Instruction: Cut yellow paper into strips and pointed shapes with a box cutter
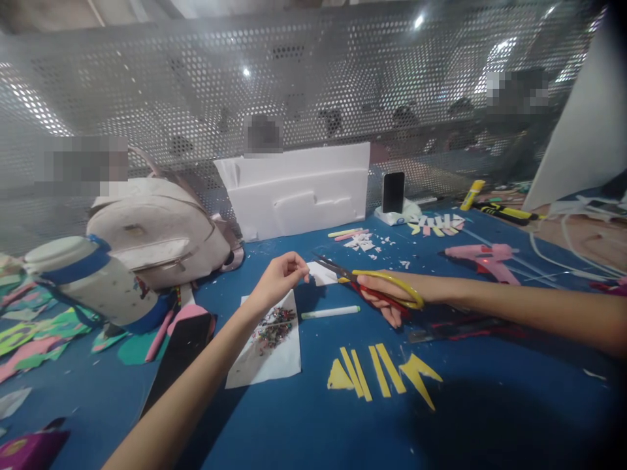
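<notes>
My right hand point(386, 297) grips scissors point(409, 290) with yellow and red handles, their dark blades pointing left and slightly apart. My left hand point(284, 281) is closed in a pinch just left of the blade tips; what its fingertips hold is too small to make out. A white paper piece point(324, 274) shows behind the blades, beside the left fingertips; I cannot tell whether they touch it. Below the left hand, small mixed-colour bits point(274, 329) lie on a white sheet point(274, 372). A capped pale-green pen point(330, 313) lies between the hands. Yellow cut strips point(379, 372) lie nearer me.
A pink glue gun point(484, 258) and a box cutter point(504, 212) lie right. At the back stand white foam board point(304, 196) and a phone point(393, 192). Left are a backpack point(151, 228), tilted bottle point(98, 277) and dark phone point(179, 359). A perforated metal screen point(313, 85) rises behind.
</notes>
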The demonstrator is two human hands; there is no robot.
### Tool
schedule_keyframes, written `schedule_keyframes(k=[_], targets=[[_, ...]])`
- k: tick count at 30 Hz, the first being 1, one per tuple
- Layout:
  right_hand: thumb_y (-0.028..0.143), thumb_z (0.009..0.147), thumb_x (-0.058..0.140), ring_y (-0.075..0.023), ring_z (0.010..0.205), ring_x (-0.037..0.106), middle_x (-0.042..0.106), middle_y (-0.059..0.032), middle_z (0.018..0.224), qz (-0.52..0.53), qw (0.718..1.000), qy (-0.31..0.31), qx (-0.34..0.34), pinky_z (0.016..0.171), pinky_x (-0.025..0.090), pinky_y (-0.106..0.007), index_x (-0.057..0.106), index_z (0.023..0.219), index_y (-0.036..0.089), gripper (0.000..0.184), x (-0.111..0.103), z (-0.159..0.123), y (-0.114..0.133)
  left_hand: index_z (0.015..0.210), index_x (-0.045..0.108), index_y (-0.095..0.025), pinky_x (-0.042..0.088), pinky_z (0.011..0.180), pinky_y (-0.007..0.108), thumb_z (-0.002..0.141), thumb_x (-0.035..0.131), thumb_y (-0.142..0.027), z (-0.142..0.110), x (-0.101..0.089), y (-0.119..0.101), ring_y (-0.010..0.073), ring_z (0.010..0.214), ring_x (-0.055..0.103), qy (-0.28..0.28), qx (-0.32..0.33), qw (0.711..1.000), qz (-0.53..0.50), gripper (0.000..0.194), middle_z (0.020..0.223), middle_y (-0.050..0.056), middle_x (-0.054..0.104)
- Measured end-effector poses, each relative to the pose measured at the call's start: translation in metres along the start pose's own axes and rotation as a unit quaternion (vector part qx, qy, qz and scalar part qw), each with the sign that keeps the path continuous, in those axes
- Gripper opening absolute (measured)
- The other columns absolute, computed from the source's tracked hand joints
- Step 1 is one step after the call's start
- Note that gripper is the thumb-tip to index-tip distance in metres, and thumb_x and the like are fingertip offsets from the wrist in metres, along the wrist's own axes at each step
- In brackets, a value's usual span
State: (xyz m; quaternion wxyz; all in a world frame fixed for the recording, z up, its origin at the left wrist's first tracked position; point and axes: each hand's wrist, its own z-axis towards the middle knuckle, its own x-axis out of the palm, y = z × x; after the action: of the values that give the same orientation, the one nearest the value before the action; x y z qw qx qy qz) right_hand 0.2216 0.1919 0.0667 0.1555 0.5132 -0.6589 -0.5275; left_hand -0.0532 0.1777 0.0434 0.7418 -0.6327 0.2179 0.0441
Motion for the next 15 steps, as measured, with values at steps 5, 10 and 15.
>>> schedule_keyframes(k=[5, 10, 15], targets=[[0.08, 0.08, 0.035, -0.0056, 0.031, 0.043, 0.038, 0.0067, 0.046, 0.007, 1.0, -0.011, -0.007, 0.032, 0.04, -0.019, 0.036, 0.066, 0.019, 0.063, -0.001, 0.015, -0.001, 0.115, 0.056, -0.016, 0.054, 0.079, 0.038, 0.092, 0.057, -0.035, -0.001, 0.001, -0.001, 0.0181, 0.093, 0.062, 0.005, 0.001, 1.0, 0.001, 0.03, 0.111, 0.007, 0.06], [0.074, 0.082, 0.044, -0.0067, 0.034, 0.045, 0.042, 0.005, 0.049, -0.002, 0.999, -0.031, 0.007, 0.031, 0.037, -0.019, 0.041, 0.068, 0.019, 0.057, -0.002, 0.019, -0.013, 0.113, 0.056, -0.015, 0.054, 0.076, 0.036, 0.092, 0.057, -0.035, 0.0, -0.004, 0.001, 0.0169, 0.089, 0.063, -0.006, -0.003, 1.0, 0.002, 0.029, 0.108, 0.006, 0.061], [0.075, 0.086, 0.026, -0.008, 0.033, 0.043, 0.037, 0.0053, 0.048, -0.038, 0.996, -0.081, 0.029, 0.034, 0.04, -0.023, 0.039, 0.067, 0.019, 0.06, -0.013, 0.019, -0.023, 0.115, 0.056, -0.015, 0.054, 0.079, 0.038, 0.092, 0.057, -0.036, 0.0, -0.008, 0.003, 0.0181, 0.092, 0.062, -0.017, -0.01, 1.0, -0.005, 0.031, 0.111, 0.007, 0.06]])
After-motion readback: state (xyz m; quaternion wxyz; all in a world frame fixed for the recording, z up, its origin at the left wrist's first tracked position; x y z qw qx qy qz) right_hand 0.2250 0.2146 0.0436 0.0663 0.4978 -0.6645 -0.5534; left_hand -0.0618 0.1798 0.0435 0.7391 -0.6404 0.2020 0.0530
